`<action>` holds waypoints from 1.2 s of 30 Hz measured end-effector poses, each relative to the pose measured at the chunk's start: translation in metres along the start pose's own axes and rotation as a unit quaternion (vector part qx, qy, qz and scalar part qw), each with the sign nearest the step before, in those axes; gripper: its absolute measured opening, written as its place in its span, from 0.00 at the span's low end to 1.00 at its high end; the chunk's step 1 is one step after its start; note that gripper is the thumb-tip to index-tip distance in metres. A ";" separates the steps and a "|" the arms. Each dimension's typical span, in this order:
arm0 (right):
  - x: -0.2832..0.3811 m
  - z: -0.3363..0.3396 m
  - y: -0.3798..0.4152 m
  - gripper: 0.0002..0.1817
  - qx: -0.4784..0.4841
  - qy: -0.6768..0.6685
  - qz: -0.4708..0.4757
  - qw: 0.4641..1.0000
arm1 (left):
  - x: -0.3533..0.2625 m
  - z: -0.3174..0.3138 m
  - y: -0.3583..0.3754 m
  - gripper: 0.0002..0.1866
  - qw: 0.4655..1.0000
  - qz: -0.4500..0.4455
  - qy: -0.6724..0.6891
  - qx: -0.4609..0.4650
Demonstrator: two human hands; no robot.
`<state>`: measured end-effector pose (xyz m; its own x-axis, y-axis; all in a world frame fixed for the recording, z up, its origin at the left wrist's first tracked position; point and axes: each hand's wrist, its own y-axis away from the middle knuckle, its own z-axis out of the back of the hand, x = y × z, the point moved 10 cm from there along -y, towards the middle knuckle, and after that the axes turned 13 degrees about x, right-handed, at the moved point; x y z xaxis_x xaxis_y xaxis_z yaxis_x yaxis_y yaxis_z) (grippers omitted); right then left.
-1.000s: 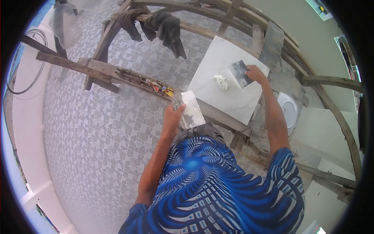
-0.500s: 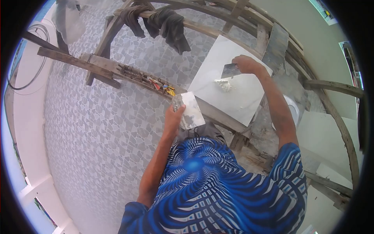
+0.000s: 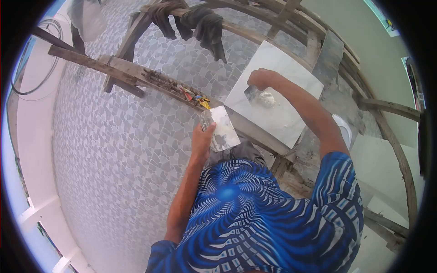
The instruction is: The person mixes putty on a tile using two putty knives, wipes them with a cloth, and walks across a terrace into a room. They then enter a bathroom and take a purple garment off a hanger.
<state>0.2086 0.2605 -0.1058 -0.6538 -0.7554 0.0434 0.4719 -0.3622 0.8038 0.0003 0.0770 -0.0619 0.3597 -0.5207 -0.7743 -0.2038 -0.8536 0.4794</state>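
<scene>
Broadly, a patterned floor (image 3: 114,150) spreads beneath and to the left of the white slab (image 3: 291,68), while a plain wall (image 3: 373,50) rises beyond its right side. Rough timber (image 3: 95,66) runs around the slab, with dark cloth (image 3: 209,34) draped over a rail past its far left corner. On the slab, the right hand (image 3: 261,78) holds a flat scraper (image 3: 251,95) whose blade meets a small heap of white paste (image 3: 267,98); those fingers are curled in at the top of the blade, though I can't tell how each one sits. Just off the slab's near left edge, the left hand (image 3: 200,136) holds a paste-smeared plate (image 3: 223,129), thumb pressed on its face, the other fingers hidden underneath. Working the paste with the blade seems to be the step in hand; from here, a clean stroke calls for a low edge and even pressure. Small coloured scraps (image 3: 200,100) lie on the timber left of the slab.
</scene>
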 end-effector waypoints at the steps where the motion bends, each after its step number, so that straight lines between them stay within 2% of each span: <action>1: -0.002 -0.003 0.013 0.16 -0.018 0.011 -0.002 1.000 | 0.001 0.002 0.002 0.17 1.000 0.003 -0.002 -0.004; 3: -0.009 -0.010 0.044 0.14 -0.055 0.032 -0.004 0.998 | 0.000 0.006 0.003 0.17 1.000 0.011 -0.012 -0.014; 5: -0.013 -0.018 0.082 0.07 -0.123 0.061 -0.002 0.991 | 0.000 0.009 0.004 0.16 0.999 0.023 -0.027 -0.020; 8: -0.034 -0.029 0.128 0.12 -0.133 -0.028 -0.060 0.989 | -0.003 0.007 -0.004 0.17 0.999 0.021 -0.029 -0.009; 9: -0.044 -0.034 0.140 0.12 -0.162 -0.077 -0.092 0.979 | -0.003 0.005 -0.006 0.17 0.999 0.022 -0.033 -0.004; 11: -0.070 -0.044 0.158 0.12 -0.224 -0.173 -0.156 0.946 | -0.007 0.002 -0.015 0.17 0.999 0.019 -0.045 0.004; 14: -0.110 -0.091 0.163 0.13 -0.242 -0.315 -0.245 0.885 | -0.011 -0.005 -0.022 0.17 0.998 -0.006 -0.050 0.037; 17: -0.143 -0.157 0.159 0.13 -0.227 -0.472 -0.250 0.814 | -0.013 -0.015 -0.020 0.17 0.998 0.016 -0.037 0.050; 18: -0.152 -0.171 0.154 0.12 -0.258 -0.407 -0.255 0.839 | -0.014 -0.016 -0.021 0.17 0.998 0.015 -0.044 0.052; 21: -0.136 -0.184 0.142 0.12 -0.282 -0.552 -0.195 0.760 | -0.012 -0.017 -0.022 0.17 0.996 0.011 -0.062 0.056; 22: -0.125 -0.177 0.133 0.12 -0.271 -0.559 -0.175 0.764 | -0.010 -0.016 -0.025 0.17 0.996 0.008 -0.068 0.059; 23: -0.110 -0.158 0.129 0.12 -0.295 -0.535 -0.099 0.785 | -0.008 -0.015 -0.028 0.17 0.995 0.007 -0.073 0.063; 25: -0.094 -0.140 0.111 0.13 -0.248 -0.475 -0.135 0.834 | -0.008 -0.018 -0.028 0.17 0.996 0.013 -0.062 0.068; 28: -0.054 -0.089 0.134 0.12 -0.251 -0.409 -0.170 0.861 | -0.011 -0.022 -0.025 0.17 0.996 0.026 -0.051 0.064; 32: -0.011 -0.062 0.159 0.11 -0.277 -0.290 -0.204 0.893 | -0.014 -0.020 -0.025 0.17 0.996 0.027 -0.056 0.059; 36: -0.045 -0.088 0.192 0.10 -0.336 -0.382 -0.278 0.815 | -0.014 -0.017 -0.023 0.17 0.997 0.034 -0.042 0.051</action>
<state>0.3806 0.1770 -0.0056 -0.9332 0.0940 0.3467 0.0274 -0.9437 0.3296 0.0161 0.1043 -0.0554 0.2652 -0.5727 -0.7757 -0.3178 -0.8114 0.4905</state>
